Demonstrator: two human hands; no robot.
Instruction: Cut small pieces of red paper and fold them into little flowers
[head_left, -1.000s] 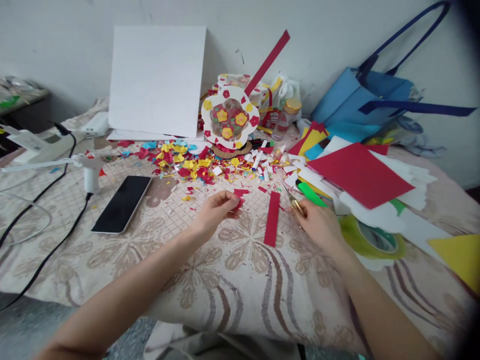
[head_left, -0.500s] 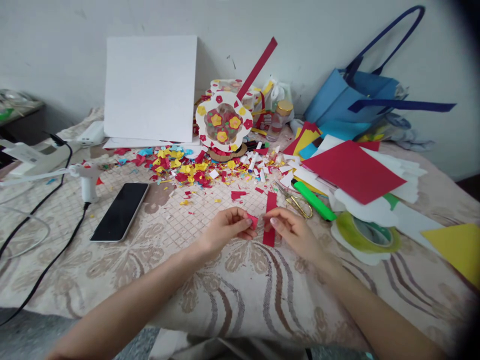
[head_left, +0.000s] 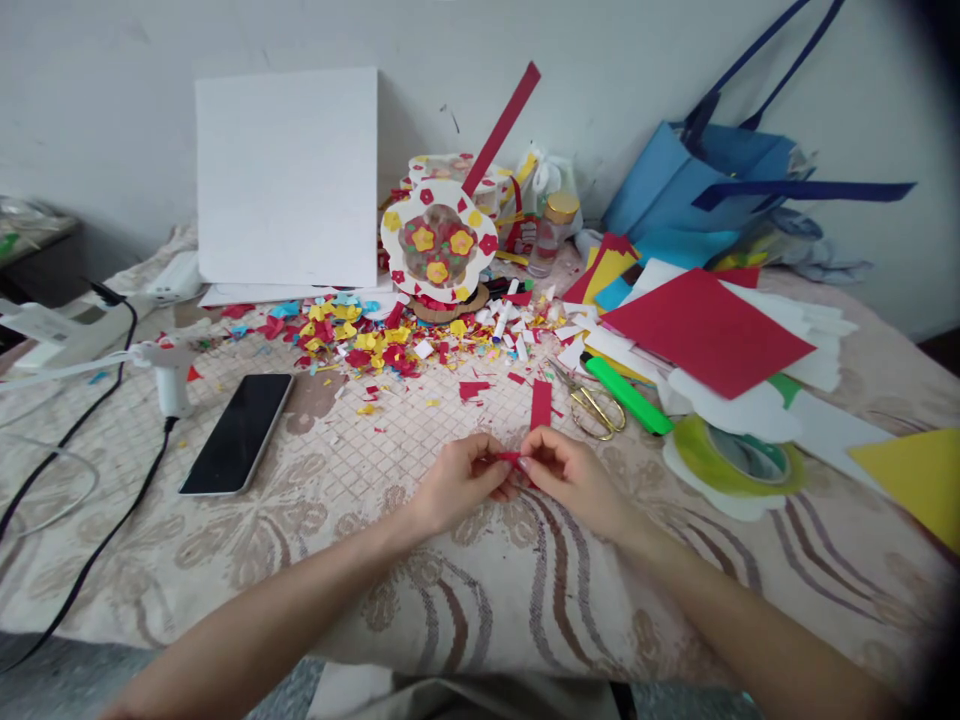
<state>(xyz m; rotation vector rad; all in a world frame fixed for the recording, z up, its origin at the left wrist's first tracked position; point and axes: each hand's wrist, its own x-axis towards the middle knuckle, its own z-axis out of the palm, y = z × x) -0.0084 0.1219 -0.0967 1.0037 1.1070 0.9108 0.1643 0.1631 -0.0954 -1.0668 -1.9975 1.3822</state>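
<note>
A small piece of red paper is pinched between my two hands just above the tablecloth. My left hand grips its left end between thumb and fingers. At the other end, the thumb and fingertips of my right hand close on it. Fingers cover most of the piece. Behind my right hand a red paper strip lies on the cloth, its lower part largely hidden. Gold-handled scissors and a green utility knife rest to the right of it.
Paper scraps spread across the table's middle, before a flower-decorated paper piece. A phone and a white glue gun with cords lie left. Clear tape, red paper and a blue bag are on the right.
My right hand has moved left to meet my left hand and now pinches the red piece too. The camera view has shifted slightly.
</note>
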